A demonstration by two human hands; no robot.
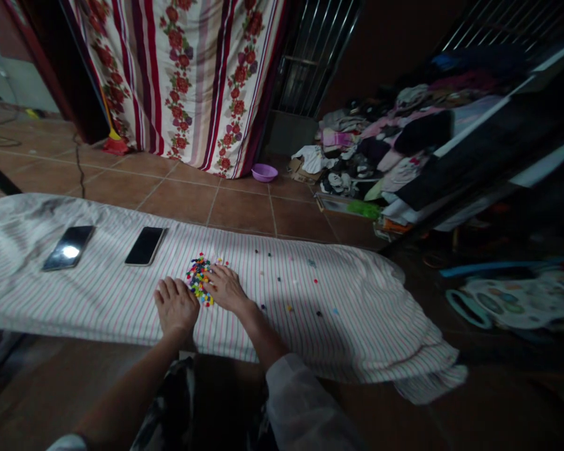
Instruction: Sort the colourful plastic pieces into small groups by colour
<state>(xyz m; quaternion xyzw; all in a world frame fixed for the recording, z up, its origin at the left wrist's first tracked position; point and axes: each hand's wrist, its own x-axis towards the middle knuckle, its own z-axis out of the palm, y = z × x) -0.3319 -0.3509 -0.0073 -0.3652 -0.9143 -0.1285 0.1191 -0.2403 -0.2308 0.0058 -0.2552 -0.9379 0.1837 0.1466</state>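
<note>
The pile of tiny multicoloured pieces [198, 273] sits between both edges of the striped cloth [357, 338], which stretches right past spaced-out single pieces [279, 279] and left to two smartphones [145, 246]. The left hand [176, 307] adjoins the pile; the right hand [225, 287] covers its right side. Fingers bend palm-down; I cannot tell whether either grasps anything. Deep shadow blurs the heaped clothes [380, 134].

On the cloth [357, 338], a phone [145, 245] lies left of a pile of small pieces [198, 275], another phone [69, 248] farther left, loose pieces [315, 281] to the right. Behind, on the floor [244, 205], a basin [264, 173] sits left of what look like heaped clothes [385, 141].
</note>
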